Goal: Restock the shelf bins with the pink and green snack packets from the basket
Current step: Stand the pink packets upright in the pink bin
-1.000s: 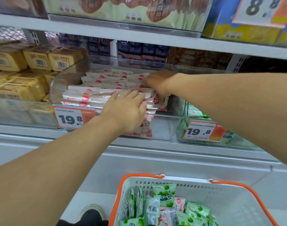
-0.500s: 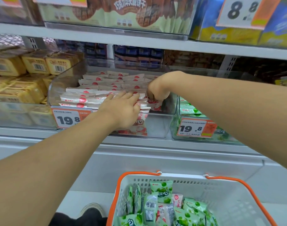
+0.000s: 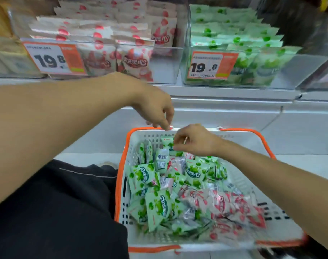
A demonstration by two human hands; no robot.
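Note:
A white basket with an orange rim (image 3: 241,130) stands below the shelf, holding several green packets (image 3: 157,204) on its left and pink packets (image 3: 224,202) on its right. My right hand (image 3: 195,140) reaches into the far end of the basket, its fingertips pinching the top of an upright green packet (image 3: 167,142). Just above the far rim hangs my left hand (image 3: 155,109), fingers loosely curled and holding nothing. On the shelf, a clear bin of pink packets (image 3: 165,62) sits left of a clear bin of green packets (image 3: 299,68).
Price tags reading 19.8 hang on the pink bin (image 3: 53,58) and the green bin (image 3: 210,65). Yellow-wrapped goods (image 3: 2,53) fill the bin at far left. A dark trouser leg (image 3: 56,202) is left of the basket. A white shelf ledge (image 3: 224,94) juts out above it.
Both hands left the pink bin and dropped to the basket. The view tilted down. My right hand now pinches a green packet.

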